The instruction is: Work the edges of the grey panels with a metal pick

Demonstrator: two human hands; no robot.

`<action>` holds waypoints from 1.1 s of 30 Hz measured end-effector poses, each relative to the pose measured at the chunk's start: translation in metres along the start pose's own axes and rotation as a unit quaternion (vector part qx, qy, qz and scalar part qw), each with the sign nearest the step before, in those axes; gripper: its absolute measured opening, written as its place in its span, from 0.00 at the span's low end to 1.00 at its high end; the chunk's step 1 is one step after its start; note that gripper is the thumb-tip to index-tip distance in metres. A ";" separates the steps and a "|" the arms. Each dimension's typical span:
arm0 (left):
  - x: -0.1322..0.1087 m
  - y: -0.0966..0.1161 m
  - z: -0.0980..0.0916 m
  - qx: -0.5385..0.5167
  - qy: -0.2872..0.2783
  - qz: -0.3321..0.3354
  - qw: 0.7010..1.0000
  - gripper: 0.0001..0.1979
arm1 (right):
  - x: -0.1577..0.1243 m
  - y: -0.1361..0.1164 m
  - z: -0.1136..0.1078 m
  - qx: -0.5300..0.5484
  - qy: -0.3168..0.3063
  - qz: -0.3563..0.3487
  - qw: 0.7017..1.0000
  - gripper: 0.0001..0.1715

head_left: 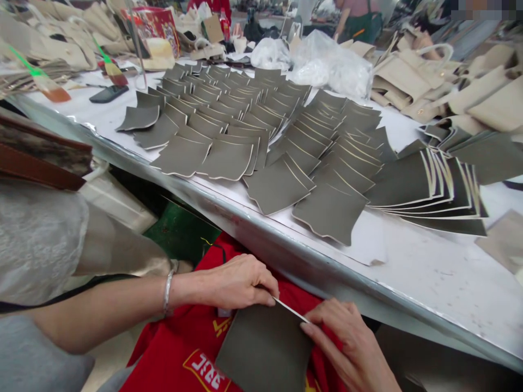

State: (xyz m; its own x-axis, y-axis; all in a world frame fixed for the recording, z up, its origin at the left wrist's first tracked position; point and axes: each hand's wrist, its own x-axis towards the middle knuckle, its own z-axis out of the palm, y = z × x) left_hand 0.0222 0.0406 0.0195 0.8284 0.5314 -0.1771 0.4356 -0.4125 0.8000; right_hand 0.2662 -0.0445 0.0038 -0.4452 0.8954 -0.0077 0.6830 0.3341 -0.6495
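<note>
A dark grey-green leather piece (pixel 265 345) lies over my lap on a red apron (pixel 171 348) with yellow and white print. Its far edge shows as a thin pale strip. My left hand (pixel 241 280), with a bracelet at the wrist, pinches that edge at its left corner between thumb and fingers. At the right corner my right hand (pixel 343 337) pinches the same edge between thumb and forefinger. On the table ahead, many similar leather pieces (pixel 232 155) lie overlapping in rows, their pale edges showing.
The white table (pixel 429 277) has a metal front edge (pixel 245 218) just beyond my hands. On it are a dark phone (pixel 108 93), glue bottles with green tips (pixel 112 71), clear plastic bags (pixel 327 62) and beige bag parts (pixel 412 76). A person (pixel 359 19) stands at the back.
</note>
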 end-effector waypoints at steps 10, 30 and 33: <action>0.023 0.022 0.021 0.131 0.005 0.058 0.990 0.08 | 0.003 -0.006 0.002 0.057 0.013 0.029 0.998 0.14; 0.026 0.020 0.019 0.016 -0.005 0.018 1.000 0.11 | 0.002 0.000 0.011 0.251 -0.023 0.206 0.946 0.24; 0.026 0.023 0.014 -0.018 -0.018 0.008 1.000 0.04 | 0.003 0.006 0.018 0.263 -0.021 0.197 0.944 0.26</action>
State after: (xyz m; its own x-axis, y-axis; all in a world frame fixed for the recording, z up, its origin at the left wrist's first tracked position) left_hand 0.0585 0.0343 0.0248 0.8477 0.4976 -0.1839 0.4094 -0.3932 0.8233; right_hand 0.2591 -0.0452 -0.0136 -0.2465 0.9033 -0.3510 0.4236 -0.2254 -0.8774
